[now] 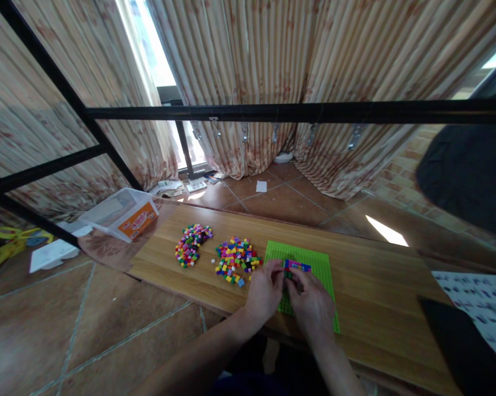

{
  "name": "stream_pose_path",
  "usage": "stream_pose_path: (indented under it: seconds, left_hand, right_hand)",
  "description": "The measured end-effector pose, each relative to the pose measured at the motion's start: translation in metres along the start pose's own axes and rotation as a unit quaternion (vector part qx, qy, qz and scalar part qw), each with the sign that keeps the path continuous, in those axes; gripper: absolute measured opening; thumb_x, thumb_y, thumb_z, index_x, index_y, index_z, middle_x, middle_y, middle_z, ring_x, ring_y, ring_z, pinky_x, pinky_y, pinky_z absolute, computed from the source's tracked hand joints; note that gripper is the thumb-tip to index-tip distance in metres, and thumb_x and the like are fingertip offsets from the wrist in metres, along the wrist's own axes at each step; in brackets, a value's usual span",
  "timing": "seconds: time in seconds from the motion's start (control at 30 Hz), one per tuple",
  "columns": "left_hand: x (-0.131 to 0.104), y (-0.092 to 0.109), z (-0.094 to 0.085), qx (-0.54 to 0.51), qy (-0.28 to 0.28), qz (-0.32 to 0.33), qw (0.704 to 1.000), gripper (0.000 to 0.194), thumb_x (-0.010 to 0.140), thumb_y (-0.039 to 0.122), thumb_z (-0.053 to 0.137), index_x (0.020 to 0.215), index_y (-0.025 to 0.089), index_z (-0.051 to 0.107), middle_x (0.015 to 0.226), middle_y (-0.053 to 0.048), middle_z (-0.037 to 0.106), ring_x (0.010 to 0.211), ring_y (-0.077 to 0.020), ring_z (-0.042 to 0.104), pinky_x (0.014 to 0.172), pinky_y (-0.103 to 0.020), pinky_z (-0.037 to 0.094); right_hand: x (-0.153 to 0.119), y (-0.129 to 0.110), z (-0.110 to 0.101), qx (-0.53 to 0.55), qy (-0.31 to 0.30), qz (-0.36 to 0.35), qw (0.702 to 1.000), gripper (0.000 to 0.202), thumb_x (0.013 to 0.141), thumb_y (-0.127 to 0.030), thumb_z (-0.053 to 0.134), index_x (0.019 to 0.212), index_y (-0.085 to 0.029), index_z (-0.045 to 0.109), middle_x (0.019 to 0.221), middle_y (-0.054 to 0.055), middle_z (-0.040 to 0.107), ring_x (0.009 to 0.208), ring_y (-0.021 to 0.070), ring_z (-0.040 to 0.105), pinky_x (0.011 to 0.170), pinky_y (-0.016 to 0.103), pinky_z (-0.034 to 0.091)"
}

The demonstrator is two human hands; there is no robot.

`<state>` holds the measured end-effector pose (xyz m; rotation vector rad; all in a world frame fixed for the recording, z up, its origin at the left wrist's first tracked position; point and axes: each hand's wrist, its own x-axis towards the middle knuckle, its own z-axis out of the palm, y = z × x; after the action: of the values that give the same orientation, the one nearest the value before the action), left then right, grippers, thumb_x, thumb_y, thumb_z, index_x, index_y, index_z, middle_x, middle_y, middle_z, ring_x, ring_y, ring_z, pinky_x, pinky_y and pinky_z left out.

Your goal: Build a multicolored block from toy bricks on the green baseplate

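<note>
Both hands meet over a green studded baseplate (320,264) on the wooden table. My left hand (265,291) has its fingers closed at the left side of a small block assembly (298,265) in blue, pink and red. My right hand (312,300) pinches the near side of the same assembly. The fingers hide its lower part, and whether it rests on the baseplate cannot be told. Just left of my left hand lies a loose pile of coloured bricks (236,257).
A second brick pile (189,246) lies farther left on the table (375,291). Beyond the left end stands a clear plastic box (121,212) with an orange label. A dark flat object (458,341) and a printed sheet (483,302) are at the right.
</note>
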<state>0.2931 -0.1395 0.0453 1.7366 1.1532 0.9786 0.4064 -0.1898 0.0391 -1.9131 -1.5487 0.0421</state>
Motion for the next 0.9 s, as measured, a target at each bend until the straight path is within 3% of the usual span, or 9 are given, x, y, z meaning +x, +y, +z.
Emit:
stream_pose_path:
  seconds: [0.2,0.47,0.63,0.9]
  left_hand:
    - [0.0068,-0.0052,0.0053,-0.054,0.027,-0.071,0.996,0.023,0.076,0.003,0.058,0.094,0.018,0.064,0.087,-0.002,0.072,0.082,-0.0147,0.07,0.079,-0.029,0.058]
    - [0.0044,-0.0046,0.0035,-0.069,0.024,-0.073,0.995,0.021,0.078,0.006,0.059,0.095,0.018,0.064,0.085,-0.002,0.073,0.082,-0.0157,0.07,0.078,-0.029,0.058]
    - [0.0049,-0.0042,0.0036,-0.077,0.028,-0.079,0.994,0.016,0.079,0.009,0.058,0.092,0.018,0.065,0.086,-0.003,0.073,0.085,-0.0162,0.07,0.078,-0.029,0.057]
    - [0.009,-0.0001,0.0014,-0.091,0.018,-0.119,0.989,0.017,0.073,0.008,0.065,0.087,0.016,0.065,0.079,-0.003,0.072,0.077,-0.016,0.07,0.073,-0.028,0.057]
  right_hand:
    - [0.0001,0.0001,-0.0007,0.025,0.001,0.015,1.0,0.026,0.087,-0.034,0.049,0.098,-0.02,0.068,0.09,0.007,0.071,0.078,0.0201,0.063,0.072,0.032,0.046]
    - [-0.0016,0.0035,-0.0024,0.071,-0.002,0.017,0.997,0.031,0.091,-0.037,0.045,0.098,-0.019,0.069,0.096,0.009,0.071,0.085,0.0213,0.064,0.077,0.034,0.048]
    - [-0.0019,0.0057,-0.0003,0.073,0.026,0.006,0.997,0.033,0.091,-0.039,0.044,0.096,-0.019,0.071,0.097,0.011,0.071,0.094,0.0244,0.062,0.086,0.04,0.047]
    - [-0.0008,0.0048,0.0005,0.073,0.02,-0.01,0.997,0.036,0.092,-0.04,0.045,0.095,-0.019,0.073,0.097,0.011,0.071,0.096,0.0235,0.061,0.087,0.039,0.046]
